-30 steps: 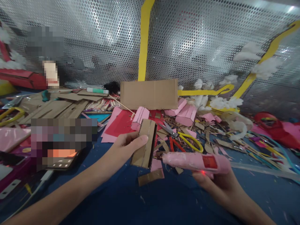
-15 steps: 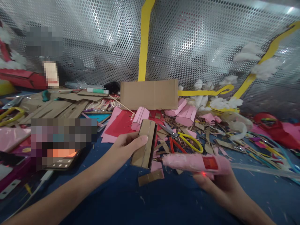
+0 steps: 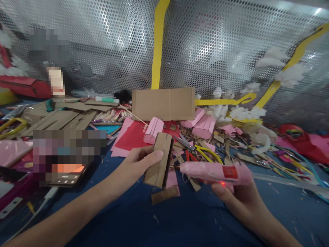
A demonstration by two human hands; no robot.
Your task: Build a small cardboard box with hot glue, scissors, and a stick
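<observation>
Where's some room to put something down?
Mostly bare: the blue table between the left forearm and right hand, nearer you than the loose cardboard scrap. Crowded: beyond the pink glue gun, with scissors, scraps and folded pink shapes.

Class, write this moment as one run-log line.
left hand: holding cardboard piece | right hand: holding pink glue gun, pointed toward that piece | beyond gun: yellow-handled scissors

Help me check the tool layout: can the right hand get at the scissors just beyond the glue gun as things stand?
Probably not: the right hand is gripping the glue gun, which also hides part of the scissors in this view. Once freed, it looks close enough.
</observation>
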